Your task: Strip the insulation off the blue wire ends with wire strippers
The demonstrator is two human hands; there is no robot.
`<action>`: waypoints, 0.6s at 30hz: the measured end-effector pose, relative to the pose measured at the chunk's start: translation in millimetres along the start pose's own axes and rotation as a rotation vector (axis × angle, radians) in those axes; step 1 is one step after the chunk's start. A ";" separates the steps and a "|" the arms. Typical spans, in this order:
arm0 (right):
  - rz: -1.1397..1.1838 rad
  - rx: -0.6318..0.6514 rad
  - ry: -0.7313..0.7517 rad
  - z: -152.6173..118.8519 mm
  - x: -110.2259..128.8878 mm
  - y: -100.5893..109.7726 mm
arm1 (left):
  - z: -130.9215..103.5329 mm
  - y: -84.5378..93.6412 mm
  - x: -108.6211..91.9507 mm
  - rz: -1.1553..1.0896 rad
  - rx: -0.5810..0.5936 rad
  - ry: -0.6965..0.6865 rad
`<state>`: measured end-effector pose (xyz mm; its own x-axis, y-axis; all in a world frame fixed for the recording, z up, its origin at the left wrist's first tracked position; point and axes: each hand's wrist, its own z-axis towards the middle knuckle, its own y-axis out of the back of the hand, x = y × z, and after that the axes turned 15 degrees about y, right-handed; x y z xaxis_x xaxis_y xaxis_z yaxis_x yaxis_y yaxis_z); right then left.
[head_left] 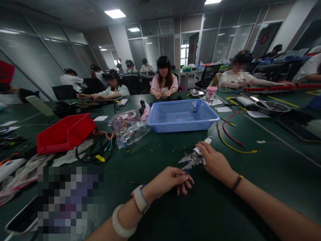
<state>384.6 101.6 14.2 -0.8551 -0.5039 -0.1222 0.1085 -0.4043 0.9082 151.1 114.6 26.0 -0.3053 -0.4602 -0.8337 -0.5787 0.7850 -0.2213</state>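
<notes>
My right hand [214, 164] is closed around the handles of a pair of wire strippers [195, 160], whose metal jaws point left. The jaws look parted, with a short blue wire [187, 171] between or right beside them; which of the two I cannot tell. My left hand [174, 180] pinches that blue wire between thumb and forefinger, just below the jaws, the other fingers loosely curled. Small green and copper-coloured scraps [173, 150] lie on the dark green table [150, 221] beyond my hands.
A blue plastic basket [183, 126] stands ahead, with a clear bag of wires [127, 129] on its left. Farther left is a red bin [64, 134]. Yellow, blue and red cables [228, 144] lie to the right. Several people sit around the tables, one person [164, 80] straight across.
</notes>
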 end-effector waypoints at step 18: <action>-0.246 -0.014 -0.011 4.0 2.9 3.8 | -0.8 -8.7 0.2 -0.125 -0.012 -0.045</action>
<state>380.5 101.6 18.8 -0.8623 -0.3806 -0.3340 -0.0962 -0.5244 0.8460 155.5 107.3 28.3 -0.1963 -0.5351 -0.8217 -0.6189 0.7176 -0.3195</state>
